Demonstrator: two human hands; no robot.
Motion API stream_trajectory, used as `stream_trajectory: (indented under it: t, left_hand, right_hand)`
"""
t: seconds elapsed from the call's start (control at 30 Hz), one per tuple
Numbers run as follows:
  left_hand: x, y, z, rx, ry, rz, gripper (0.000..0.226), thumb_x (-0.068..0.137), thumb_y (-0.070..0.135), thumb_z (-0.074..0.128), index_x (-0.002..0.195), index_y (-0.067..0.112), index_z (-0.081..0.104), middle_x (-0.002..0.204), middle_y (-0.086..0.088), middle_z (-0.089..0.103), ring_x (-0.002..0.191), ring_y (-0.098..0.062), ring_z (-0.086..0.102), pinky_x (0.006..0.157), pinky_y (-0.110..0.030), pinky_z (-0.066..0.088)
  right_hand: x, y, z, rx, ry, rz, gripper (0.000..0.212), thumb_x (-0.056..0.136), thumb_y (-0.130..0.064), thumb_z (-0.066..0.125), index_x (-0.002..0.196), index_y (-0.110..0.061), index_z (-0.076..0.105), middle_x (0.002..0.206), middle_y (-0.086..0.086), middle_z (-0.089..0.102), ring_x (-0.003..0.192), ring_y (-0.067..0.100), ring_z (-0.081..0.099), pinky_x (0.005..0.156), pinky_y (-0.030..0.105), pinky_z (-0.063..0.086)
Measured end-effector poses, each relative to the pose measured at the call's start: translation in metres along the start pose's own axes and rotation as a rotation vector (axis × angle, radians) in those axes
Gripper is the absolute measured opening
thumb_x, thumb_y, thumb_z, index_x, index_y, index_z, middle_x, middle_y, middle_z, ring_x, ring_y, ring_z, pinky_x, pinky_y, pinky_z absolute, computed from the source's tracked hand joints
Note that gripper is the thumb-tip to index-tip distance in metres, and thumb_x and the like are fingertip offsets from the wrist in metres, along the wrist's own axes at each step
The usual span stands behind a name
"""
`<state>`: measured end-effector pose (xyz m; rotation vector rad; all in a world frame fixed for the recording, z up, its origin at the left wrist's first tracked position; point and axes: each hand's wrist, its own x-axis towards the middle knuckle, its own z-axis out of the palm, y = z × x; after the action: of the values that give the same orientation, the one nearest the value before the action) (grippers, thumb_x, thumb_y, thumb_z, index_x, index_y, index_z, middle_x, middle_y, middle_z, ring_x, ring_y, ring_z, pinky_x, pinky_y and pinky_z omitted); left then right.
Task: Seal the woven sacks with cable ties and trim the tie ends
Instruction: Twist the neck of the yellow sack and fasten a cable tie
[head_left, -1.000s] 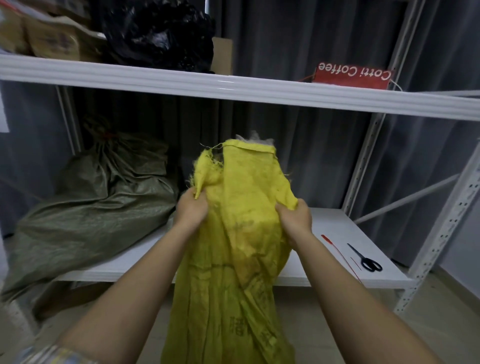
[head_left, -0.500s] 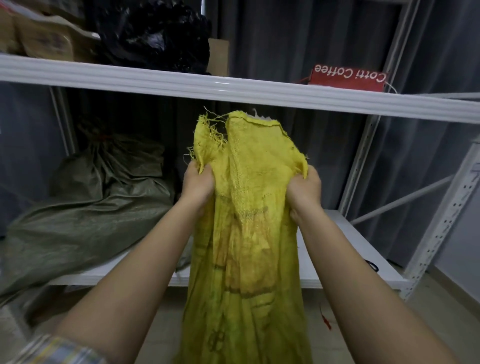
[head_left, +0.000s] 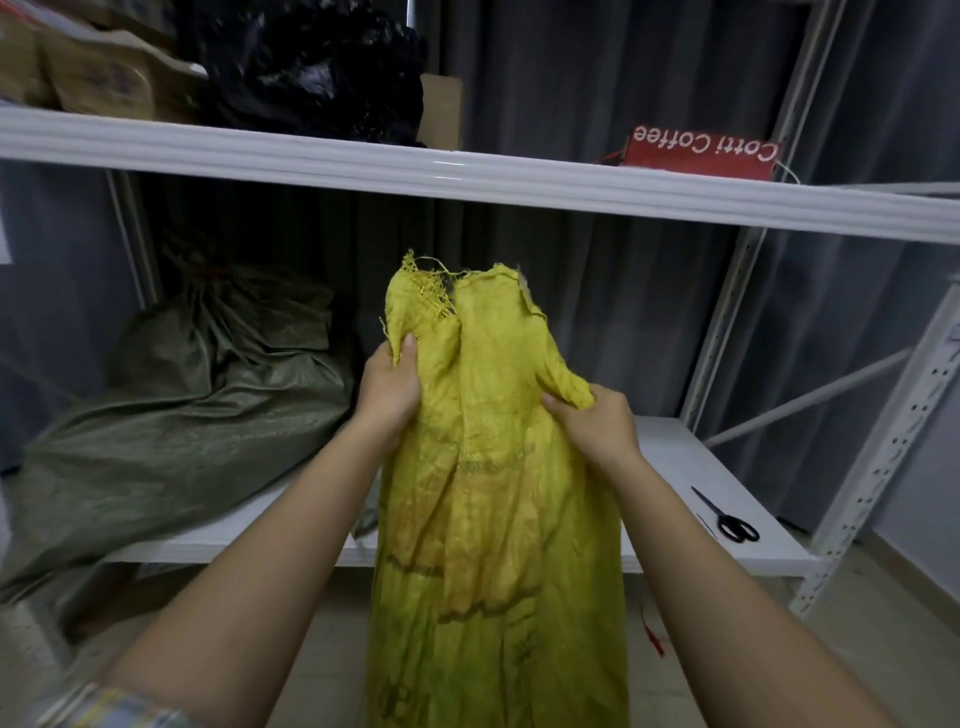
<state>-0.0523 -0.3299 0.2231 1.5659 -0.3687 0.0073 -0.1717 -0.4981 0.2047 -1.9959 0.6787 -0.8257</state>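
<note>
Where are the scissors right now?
The scissors lie on the lower white shelf near its front right corner, to the right of the right hand and the yellow sack.

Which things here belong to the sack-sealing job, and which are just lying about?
For the job:
yellow sack, gripped by left hand and right hand
scissors on the lower shelf
red cable tie
green sack, neck already tied

Lying about:
black bag
cardboard boxes
red coffee box
</note>
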Motion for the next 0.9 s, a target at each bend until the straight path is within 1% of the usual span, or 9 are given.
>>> stream_trajectory:
  t: [0.13,0.23,0.33,0.4,0.53,0.63,0.7,0.77,0.9]
  left_hand:
    - [-0.001,-0.002,-0.009,0.029,-0.173,-0.020,0.081,0.080,0.061,0.056,0.144,0.022,0.027,0.138,0.000,0.045,0.124,-0.024,0.047,0.105,-0.044,0.040]
    - [-0.006,-0.004,-0.014,0.288,-0.331,0.051,0.103,0.064,0.050,0.078,0.145,0.022,0.020,0.128,0.009,0.041,0.117,-0.013,0.043,0.101,-0.036,0.037]
    - [-0.004,-0.010,-0.012,0.521,-0.342,0.195,0.056,0.067,0.042,0.080,0.117,0.023,0.060,0.110,0.010,0.062,0.105,-0.012,0.058,0.090,-0.032,0.048]
    - [-0.003,-0.011,-0.007,0.518,-0.279,0.191,0.025,0.078,0.042,0.070,0.097,0.026,0.068,0.098,0.002,0.069,0.096,-0.019,0.063,0.084,-0.036,0.052]
    - [-0.003,-0.007,0.002,0.401,-0.228,0.134,0.036,0.093,0.044,0.048,0.121,0.024,0.060,0.118,-0.001,0.063,0.110,-0.023,0.057,0.096,-0.039,0.046]
    - [-0.002,-0.007,0.009,0.315,-0.246,0.099,0.040,0.095,0.041,0.046,0.128,0.020,0.055,0.124,-0.001,0.060,0.115,-0.024,0.055,0.100,-0.039,0.044]
    - [-0.002,-0.007,0.017,0.305,-0.248,0.066,0.041,0.095,0.040,0.048,0.129,0.018,0.053,0.124,-0.004,0.060,0.114,-0.026,0.056,0.100,-0.042,0.044]
    - [-0.005,-0.007,0.023,0.279,-0.261,0.053,0.043,0.092,0.042,0.050,0.129,0.019,0.054,0.123,-0.004,0.061,0.112,-0.026,0.057,0.099,-0.043,0.045]
    - [-0.008,-0.005,0.018,-0.004,-0.338,0.008,0.055,0.085,0.047,0.061,0.133,0.026,0.046,0.125,0.002,0.059,0.110,-0.018,0.058,0.098,-0.041,0.047]
  right_hand:
    - [0.009,0.001,0.005,0.219,0.089,0.110,0.033,0.091,-0.040,0.055,0.113,-0.017,0.063,0.107,0.001,0.065,0.101,0.024,0.060,0.089,0.038,0.050]
    - [0.012,0.010,0.010,0.300,0.141,0.323,0.038,0.092,-0.039,0.050,0.117,-0.011,0.057,0.111,0.005,0.061,0.100,0.028,0.057,0.092,0.042,0.049]
    - [0.013,0.012,0.012,0.296,0.176,0.370,0.038,0.091,-0.036,0.052,0.115,-0.006,0.055,0.110,0.010,0.061,0.098,0.030,0.058,0.085,0.038,0.049]
    - [0.013,0.007,0.013,0.429,0.171,0.367,0.039,0.087,-0.032,0.058,0.117,-0.009,0.050,0.110,0.008,0.059,0.099,0.029,0.058,0.086,0.039,0.050]
    - [0.001,-0.002,0.017,0.729,-0.062,0.297,0.065,0.076,-0.037,0.075,0.123,-0.023,0.032,0.117,0.002,0.054,0.107,0.025,0.058,0.095,0.049,0.049]
    - [-0.009,-0.007,0.023,0.459,-0.238,0.135,0.110,0.052,-0.065,0.077,0.138,-0.033,0.015,0.135,-0.004,0.042,0.121,0.022,0.048,0.104,0.048,0.041]
    - [-0.016,-0.009,0.034,0.273,-0.318,0.010,0.130,0.048,-0.066,0.079,0.145,-0.036,-0.002,0.143,-0.003,0.032,0.129,0.020,0.039,0.108,0.046,0.036]
    - [-0.020,-0.007,0.044,0.200,-0.293,-0.091,0.123,0.055,-0.054,0.084,0.146,-0.032,0.004,0.140,-0.002,0.038,0.125,0.017,0.043,0.104,0.040,0.041]
    - [-0.012,0.000,0.046,0.372,-0.230,-0.016,0.066,0.073,-0.034,0.079,0.129,-0.018,0.048,0.117,-0.001,0.063,0.103,0.014,0.061,0.083,0.027,0.050]
